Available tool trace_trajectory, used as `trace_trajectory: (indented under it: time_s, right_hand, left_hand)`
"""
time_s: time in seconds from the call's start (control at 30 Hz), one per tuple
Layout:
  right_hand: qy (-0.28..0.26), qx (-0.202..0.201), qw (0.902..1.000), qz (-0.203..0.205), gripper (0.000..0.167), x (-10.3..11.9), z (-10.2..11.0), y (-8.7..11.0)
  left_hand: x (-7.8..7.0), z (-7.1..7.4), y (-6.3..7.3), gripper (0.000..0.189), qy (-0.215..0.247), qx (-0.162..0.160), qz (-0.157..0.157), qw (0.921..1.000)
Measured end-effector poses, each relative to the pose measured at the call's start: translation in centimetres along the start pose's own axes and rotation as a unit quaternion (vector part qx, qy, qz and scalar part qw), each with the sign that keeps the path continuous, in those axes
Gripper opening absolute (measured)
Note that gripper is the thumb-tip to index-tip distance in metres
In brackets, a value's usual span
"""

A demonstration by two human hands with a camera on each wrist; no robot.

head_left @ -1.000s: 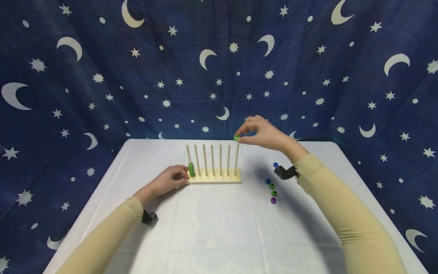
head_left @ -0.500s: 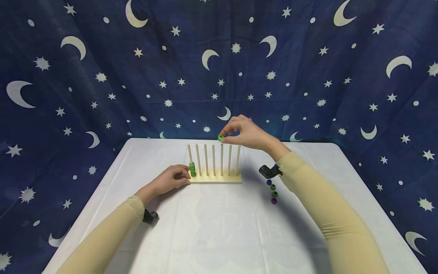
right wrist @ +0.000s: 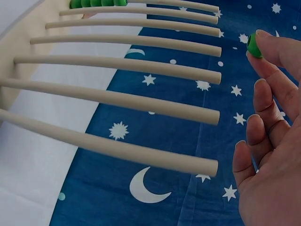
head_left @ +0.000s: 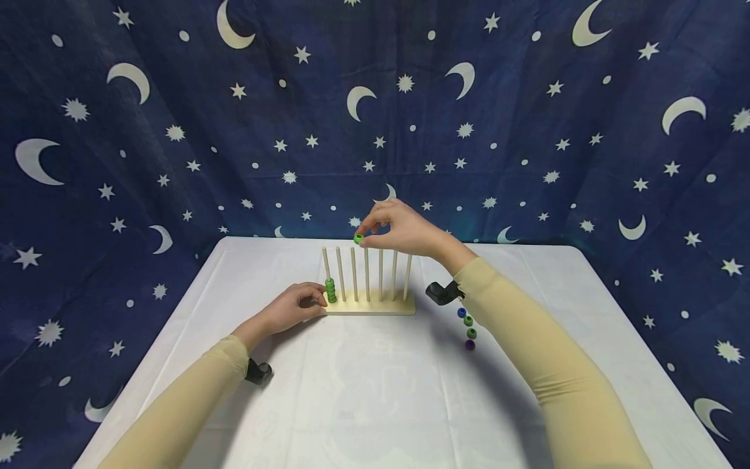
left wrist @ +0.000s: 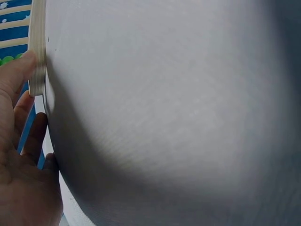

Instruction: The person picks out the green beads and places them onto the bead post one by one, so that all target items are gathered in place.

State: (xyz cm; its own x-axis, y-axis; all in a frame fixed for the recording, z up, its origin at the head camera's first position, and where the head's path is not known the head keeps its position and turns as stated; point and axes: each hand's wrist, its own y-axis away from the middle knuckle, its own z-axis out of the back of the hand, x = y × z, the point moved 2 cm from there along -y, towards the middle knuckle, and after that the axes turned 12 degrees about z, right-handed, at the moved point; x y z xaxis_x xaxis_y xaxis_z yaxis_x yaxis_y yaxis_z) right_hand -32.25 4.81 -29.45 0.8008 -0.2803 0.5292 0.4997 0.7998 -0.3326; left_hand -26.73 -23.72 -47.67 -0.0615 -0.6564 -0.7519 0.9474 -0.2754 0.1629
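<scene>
A pale wooden peg rack (head_left: 375,306) stands upright with a row of several thin pegs. Several green beads (head_left: 331,291) are stacked on its leftmost peg; the other pegs carry none. My left hand (head_left: 293,305) grips the left end of the base, thumb (left wrist: 19,70) on the front face and fingers behind. Above the peg tops, near the third peg from the left, my right hand (head_left: 404,228) pinches a green bead (right wrist: 254,45) between thumb and index finger. Its hole shows, and the bead is apart from the pegs.
Right of the rack lie loose beads on the white table (head_left: 375,391): a blue bead (head_left: 461,312), two green ones and a purple bead (head_left: 471,345). The right forearm passes over that side. A dark blue star-and-moon cloth (head_left: 328,130) hangs behind.
My right hand has carried the green bead leftward above the pegs, from the rightmost peg to near the third from the left. The left hand has kept its grip on the base.
</scene>
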Motion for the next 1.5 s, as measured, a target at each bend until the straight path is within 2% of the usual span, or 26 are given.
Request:
trace_trajectory:
  time_s: [1.1,1.5]
  right_hand:
    - [0.025,0.025,0.9993,0.008,0.019,0.3,-1.6,-2.6]
    - [0.025,0.027,0.9993,0.003,0.019,0.4,-2.4,-3.5]
  left_hand:
    - [-0.2,0.0,0.1,0.007,-0.002,0.000,0.007,1.0000]
    - [-0.1,0.1,0.0,0.006,-0.007,-0.002,-0.003,1.0000]
